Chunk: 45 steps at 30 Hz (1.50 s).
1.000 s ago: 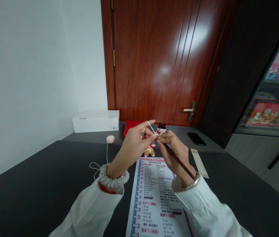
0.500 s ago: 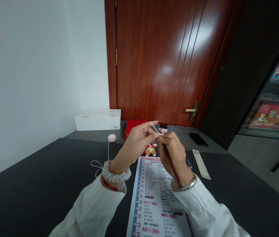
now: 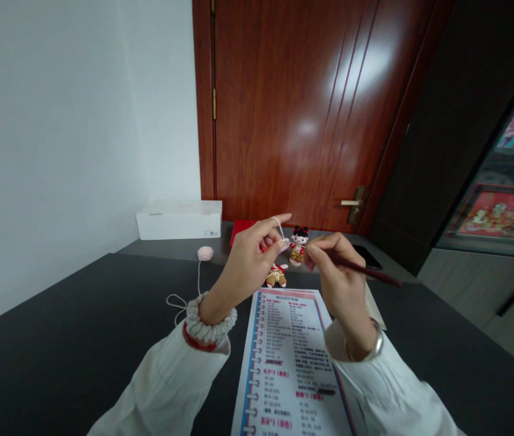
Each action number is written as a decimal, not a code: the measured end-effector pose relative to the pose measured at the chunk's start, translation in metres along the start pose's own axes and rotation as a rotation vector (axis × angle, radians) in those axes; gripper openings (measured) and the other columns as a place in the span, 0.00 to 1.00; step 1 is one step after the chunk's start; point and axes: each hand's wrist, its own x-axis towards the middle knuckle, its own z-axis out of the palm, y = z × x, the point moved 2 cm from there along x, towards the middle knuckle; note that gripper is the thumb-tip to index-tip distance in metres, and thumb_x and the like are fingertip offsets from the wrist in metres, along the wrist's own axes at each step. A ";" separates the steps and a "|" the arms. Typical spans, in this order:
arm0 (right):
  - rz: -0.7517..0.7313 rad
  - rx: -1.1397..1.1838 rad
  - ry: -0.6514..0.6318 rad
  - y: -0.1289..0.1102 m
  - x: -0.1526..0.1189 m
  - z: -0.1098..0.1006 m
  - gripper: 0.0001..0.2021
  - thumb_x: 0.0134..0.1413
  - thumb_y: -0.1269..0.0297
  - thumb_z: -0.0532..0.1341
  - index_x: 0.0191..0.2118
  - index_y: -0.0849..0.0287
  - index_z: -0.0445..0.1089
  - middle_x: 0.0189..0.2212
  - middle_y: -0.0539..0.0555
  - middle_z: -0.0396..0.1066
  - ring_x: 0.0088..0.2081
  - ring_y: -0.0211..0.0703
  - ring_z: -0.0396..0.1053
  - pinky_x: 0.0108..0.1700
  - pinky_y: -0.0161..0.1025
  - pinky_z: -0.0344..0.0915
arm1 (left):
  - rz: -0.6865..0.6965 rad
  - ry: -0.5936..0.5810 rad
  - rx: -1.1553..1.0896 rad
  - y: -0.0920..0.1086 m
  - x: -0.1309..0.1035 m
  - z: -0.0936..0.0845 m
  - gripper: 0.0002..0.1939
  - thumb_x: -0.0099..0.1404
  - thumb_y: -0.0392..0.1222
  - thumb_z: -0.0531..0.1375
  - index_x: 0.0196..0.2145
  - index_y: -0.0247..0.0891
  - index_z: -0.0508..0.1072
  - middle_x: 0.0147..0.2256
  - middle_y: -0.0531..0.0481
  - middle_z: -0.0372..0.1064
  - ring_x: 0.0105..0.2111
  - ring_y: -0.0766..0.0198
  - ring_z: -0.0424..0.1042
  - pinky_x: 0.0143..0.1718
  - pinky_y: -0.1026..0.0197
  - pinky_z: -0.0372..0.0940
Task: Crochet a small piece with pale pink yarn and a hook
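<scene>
My left hand point(image 3: 252, 257) pinches a small pale pink crochet piece point(image 3: 285, 244) between thumb and fingers. A strand of yarn loops over its raised index finger. Closed around a crochet hook point(image 3: 370, 272) with a dark reddish-brown handle, my right hand point(image 3: 343, 287) is a little to the right of the piece. The hook's handle points right, and its tip is too small to make out clearly. A pale pink yarn ball point(image 3: 205, 254) lies on the table to the left, its strand trailing toward my left wrist.
Below my hands lies a printed sheet point(image 3: 288, 351) with a spiral-binding pattern. A black-haired doll point(image 3: 299, 239) and a partly hidden doll point(image 3: 276, 277) are behind them. Farther back are a white box point(image 3: 179, 221), a red box point(image 3: 240, 229) and a phone point(image 3: 368, 257), partly covered by my right hand.
My right hand has moved right, away from the crochet piece, and the hook has swung from pointing down along the wrist to lying nearly level. My left index finger is slightly higher.
</scene>
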 end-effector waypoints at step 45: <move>-0.322 -0.282 -0.152 0.013 -0.006 0.002 0.05 0.58 0.71 0.59 0.34 0.54 0.65 0.29 0.50 0.69 0.31 0.40 0.67 0.34 0.40 0.64 | -0.229 -0.074 -0.397 -0.004 -0.007 0.009 0.29 0.58 0.34 0.63 0.57 0.32 0.65 0.27 0.54 0.67 0.30 0.68 0.66 0.37 0.62 0.62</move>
